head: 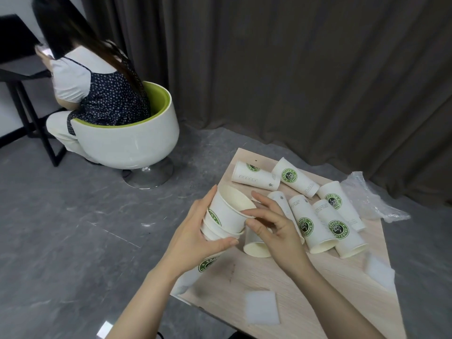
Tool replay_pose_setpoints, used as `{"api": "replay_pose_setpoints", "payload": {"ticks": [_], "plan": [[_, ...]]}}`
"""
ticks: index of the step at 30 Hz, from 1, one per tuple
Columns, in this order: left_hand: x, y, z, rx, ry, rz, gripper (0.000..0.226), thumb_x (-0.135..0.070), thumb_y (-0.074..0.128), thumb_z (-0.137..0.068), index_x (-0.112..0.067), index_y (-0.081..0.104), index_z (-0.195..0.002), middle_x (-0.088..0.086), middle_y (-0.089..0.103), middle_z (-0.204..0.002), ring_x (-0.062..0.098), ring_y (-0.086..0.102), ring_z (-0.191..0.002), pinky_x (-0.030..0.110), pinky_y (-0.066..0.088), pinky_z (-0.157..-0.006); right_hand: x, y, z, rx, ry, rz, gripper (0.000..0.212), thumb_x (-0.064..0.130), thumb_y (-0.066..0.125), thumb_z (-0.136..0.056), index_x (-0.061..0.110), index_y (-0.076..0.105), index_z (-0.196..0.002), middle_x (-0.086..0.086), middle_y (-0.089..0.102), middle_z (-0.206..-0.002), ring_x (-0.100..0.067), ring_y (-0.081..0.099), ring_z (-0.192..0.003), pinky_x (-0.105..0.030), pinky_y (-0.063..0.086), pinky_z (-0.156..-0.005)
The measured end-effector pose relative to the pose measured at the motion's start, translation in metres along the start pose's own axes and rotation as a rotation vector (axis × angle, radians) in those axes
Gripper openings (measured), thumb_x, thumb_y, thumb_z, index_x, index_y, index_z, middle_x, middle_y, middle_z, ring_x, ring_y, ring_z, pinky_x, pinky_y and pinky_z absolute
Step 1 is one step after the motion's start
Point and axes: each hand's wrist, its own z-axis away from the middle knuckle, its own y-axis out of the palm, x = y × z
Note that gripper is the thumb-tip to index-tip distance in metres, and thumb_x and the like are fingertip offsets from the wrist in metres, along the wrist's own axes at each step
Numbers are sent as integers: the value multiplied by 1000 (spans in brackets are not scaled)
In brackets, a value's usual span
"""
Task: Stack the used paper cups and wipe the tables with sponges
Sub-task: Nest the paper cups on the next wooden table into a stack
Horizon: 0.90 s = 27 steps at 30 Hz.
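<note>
Nested cups held over bench edge; loose cups not yet gathered.

Two white sponges [262,307] are laid flat on the near bench [305,285], likely parked for wiping later. The cup stack [226,216] is gripped by the left hand [193,237], fingers curled round its side, mouth tilted rightward so more cups can be received. The top rim is pinched by the right hand [274,231], thumb and forefinger, probably seating it. Farther off, loose paper cups [310,223] lie on their sides beside a crumpled plastic sleeve [367,196].
</note>
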Motion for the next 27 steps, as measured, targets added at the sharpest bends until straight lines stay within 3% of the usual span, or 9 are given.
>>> {"api": "replay_pose_setpoints", "payload": {"ticks": [3, 5, 7, 11, 14, 16, 22, 25, 27], "plan": [[0, 0, -1, -9, -14, 76, 103, -57, 80, -55, -65, 18, -137, -42, 36, -130, -15, 37, -125, 22, 34, -99, -1, 8, 5, 13, 44, -83, 22, 17, 63, -89, 32, 73, -100, 19, 55, -131, 8, 46, -123, -14, 41, -93], [1, 0, -1, -15, -34, 111, 105, -56, 82, -54, -65, 17, -137, -44, 35, -129, -14, 37, -126, 25, 35, -102, -3, 14, 9, 18, 74, -151, 24, 15, 63, -90, 33, 72, -103, 14, 67, -99, -10, 57, -100, -27, 43, -88], [1, -1, -1, -9, -51, 145, 108, -57, 83, -54, -65, 16, -138, -43, 35, -131, -11, 38, -127, 30, 37, -106, -4, 21, 12, 18, 90, -170, 24, 13, 60, -92, 28, 69, -108, 10, 66, -82, -13, 58, -86, -27, 44, -85], [5, -4, -2, 63, -72, 187, 113, -59, 85, -55, -64, 10, -140, -23, 40, -143, 3, 43, -131, 41, 39, -108, -6, 34, 17, 8, 136, -206, 27, 17, 60, -92, 27, 64, -117, 17, 67, -89, -5, 61, -97, -26, 47, -92], [12, -6, -3, 96, -85, 205, 115, -58, 85, -55, -65, 7, -139, -14, 40, -146, 10, 44, -132, 44, 39, -108, -8, 44, 21, -13, 171, -249, 34, 29, 59, -88, 32, 62, -122, -8, 66, -110, -19, 61, -110, -35, 47, -101], [16, -8, -3, 107, -94, 209, 113, -60, 85, -54, -65, 10, -139, -14, 41, -146, 10, 45, -131, 44, 39, -108, -12, 50, 25, -25, 186, -262, 33, 29, 58, -91, 35, 61, -123, -9, 65, -107, -18, 61, -110, -35, 47, -102], [25, -16, -3, 62, -77, 148, 101, -56, 83, -55, -57, 27, -139, -30, 45, -136, -3, 45, -126, 35, 40, -107, -19, 64, 33, -64, 274, -253, 40, 24, 51, -93, 39, 49, -131, 16, 65, -107, -5, 60, -109, -30, 45, -103], [30, -23, -1, 44, -80, 105, 102, -58, 81, -53, -57, 26, -139, -35, 38, -139, -7, 40, -128, 29, 37, -106, -36, 66, 40, -184, 379, -256, 44, 23, 53, -96, 46, 44, -132, 16, 61, -115, 0, 55, -114, -33, 45, -104], [33, -30, 0, 28, -94, 82, 104, -60, 80, -51, -59, 24, -139, -34, 36, -141, -8, 38, -129, 27, 34, -105, -49, 66, 43, -261, 473, -242, 45, 27, 55, -96, 51, 43, -132, 20, 56, -107, 0, 52, -114, -37, 43, -106]]}}
